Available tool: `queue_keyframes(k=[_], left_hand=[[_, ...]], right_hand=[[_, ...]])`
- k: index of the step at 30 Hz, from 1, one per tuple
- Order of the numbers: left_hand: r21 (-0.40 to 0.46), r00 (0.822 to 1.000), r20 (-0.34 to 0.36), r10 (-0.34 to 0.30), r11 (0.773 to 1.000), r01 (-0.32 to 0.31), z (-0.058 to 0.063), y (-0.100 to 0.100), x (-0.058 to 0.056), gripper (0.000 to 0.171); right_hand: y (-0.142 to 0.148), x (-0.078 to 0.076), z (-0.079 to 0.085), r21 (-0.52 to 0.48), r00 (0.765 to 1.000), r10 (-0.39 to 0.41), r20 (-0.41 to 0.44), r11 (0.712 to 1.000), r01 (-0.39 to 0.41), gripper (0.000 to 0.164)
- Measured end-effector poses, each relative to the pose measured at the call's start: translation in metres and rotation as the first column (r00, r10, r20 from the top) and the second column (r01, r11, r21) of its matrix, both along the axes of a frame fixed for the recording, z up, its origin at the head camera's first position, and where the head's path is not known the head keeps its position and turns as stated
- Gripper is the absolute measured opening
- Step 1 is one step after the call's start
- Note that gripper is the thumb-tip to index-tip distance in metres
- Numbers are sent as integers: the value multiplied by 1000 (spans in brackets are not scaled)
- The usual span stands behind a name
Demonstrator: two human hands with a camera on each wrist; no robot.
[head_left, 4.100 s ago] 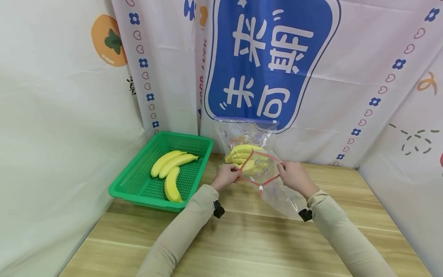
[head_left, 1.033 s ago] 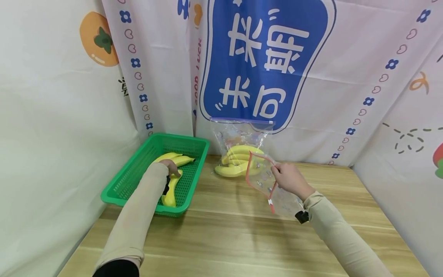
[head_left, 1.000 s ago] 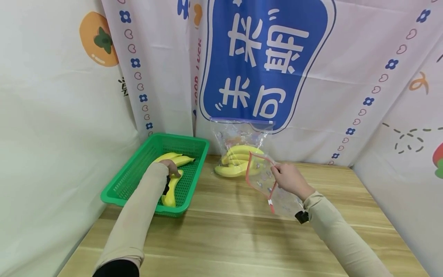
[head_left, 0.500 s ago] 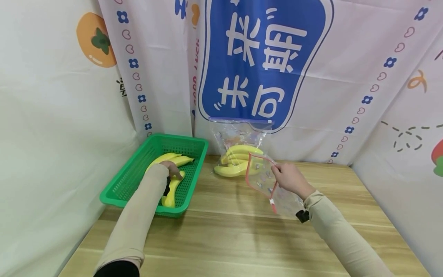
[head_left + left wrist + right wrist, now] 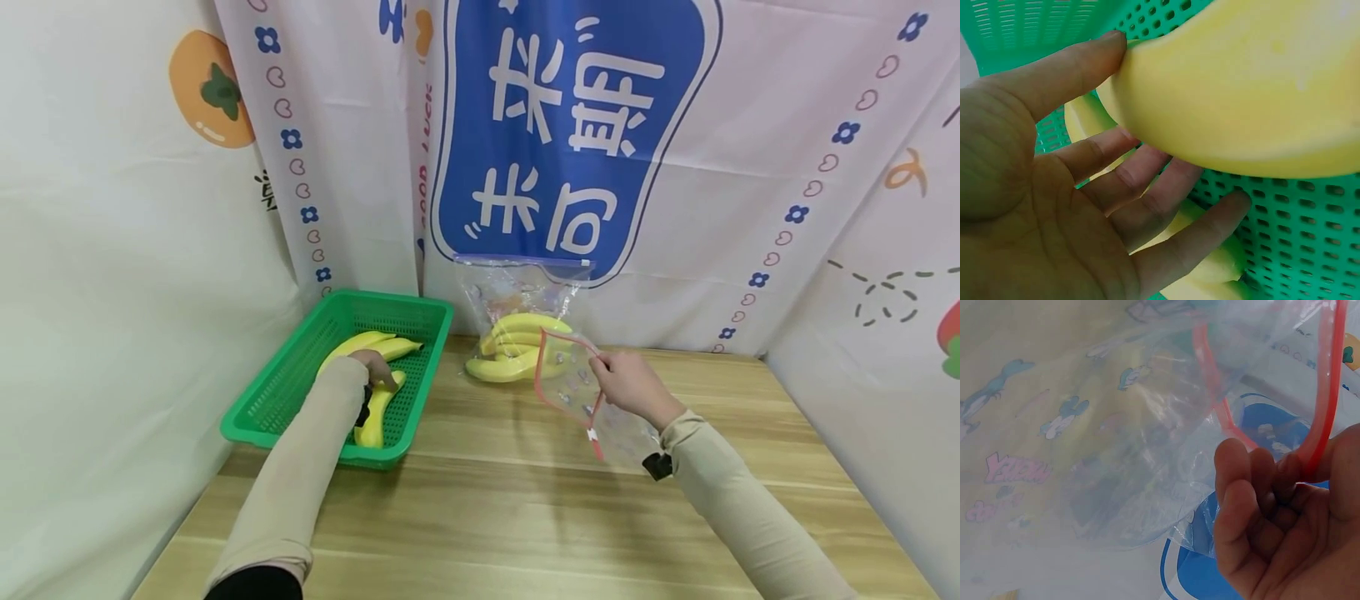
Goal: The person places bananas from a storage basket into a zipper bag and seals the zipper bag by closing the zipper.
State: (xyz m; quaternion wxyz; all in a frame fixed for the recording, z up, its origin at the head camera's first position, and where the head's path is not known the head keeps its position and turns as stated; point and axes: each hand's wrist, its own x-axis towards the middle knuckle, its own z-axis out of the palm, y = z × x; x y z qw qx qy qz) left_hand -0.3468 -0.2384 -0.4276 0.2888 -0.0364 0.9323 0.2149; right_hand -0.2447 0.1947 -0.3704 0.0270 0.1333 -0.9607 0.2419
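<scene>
In the head view, my left hand (image 5: 375,367) reaches into a green plastic basket (image 5: 315,432) at one end of a yellow banana (image 5: 375,421). The left wrist view has the thumb against the end of this banana (image 5: 1241,94) and fingertips beneath it, a pinch grip. Two more bananas (image 5: 396,348) lie behind, partly covered by the hand. My right hand (image 5: 633,385) pinches the red zip edge of a clear zip bag (image 5: 562,379), whose mouth gapes toward the left. Cartoon prints on this bag (image 5: 1060,419) fill much of the right wrist view.
Behind the held bag, another clear zip bag (image 5: 517,287) with a purple zip stands against the printed curtain (image 5: 375,167), with several bananas (image 5: 510,367) inside. Everything rests on a wooden table (image 5: 510,517). White cloth walls (image 5: 112,292) close in both sides.
My left hand has left the bag's rim and moved left into the basket, onto a banana. That banana's upper end has shifted slightly right. My right hand keeps its hold on the bag.
</scene>
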Motion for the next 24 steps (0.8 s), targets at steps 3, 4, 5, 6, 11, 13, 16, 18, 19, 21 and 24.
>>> queue_keyframes(k=[3, 4, 5, 6, 11, 13, 16, 18, 19, 21, 24], left_hand=[[-8, 1000, 2, -6, 1000, 6, -2, -1, -1, 47], [-7, 1000, 1, -9, 1000, 9, -2, -2, -1, 47], [-3, 1000, -2, -9, 1000, 9, -2, -2, -1, 48], [8, 1000, -3, -7, 1000, 7, -2, -3, -1, 49], [151, 997, 27, 66, 986, -69, 2, -10, 3, 52], [190, 997, 36, 72, 979, -78, 6, -12, 5, 48], [243, 998, 36, 58, 968, -65, 10, -16, 7, 43], [290, 998, 30, 49, 955, -56, 12, -19, 8, 44], [325, 998, 33, 57, 944, -64, 13, -20, 8, 46], [403, 996, 44, 75, 911, -86, 14, -23, 8, 51], [464, 997, 35, 73, 882, -81, 15, -28, 8, 62]], right_hand=[[-1, 0, 0, 0, 1000, 5, -3, 1000, -5, 43], [-2, 0, 0, -2, 1000, 2, 0, 1000, -2, 43], [-2, 0, 0, -3, 1000, 3, 2, 1000, -3, 43], [-2, 0, 0, -6, 1000, 7, 4, 1000, -7, 43], [-2, 1, 1, -16, 1000, 12, 17, 1000, -11, 42], [-3, 2, 1, -16, 1000, 11, 22, 1000, -10, 42], [-3, 2, 1, -9, 1000, 13, 23, 1000, -13, 42], [-4, 3, 1, -7, 1000, 14, 19, 1000, -14, 42], [-4, 3, 2, -6, 1000, 16, 17, 1000, -16, 42], [-4, 3, 2, -10, 1000, 18, 15, 1000, -18, 41], [-5, 3, 2, -13, 1000, 18, 15, 1000, -17, 41]])
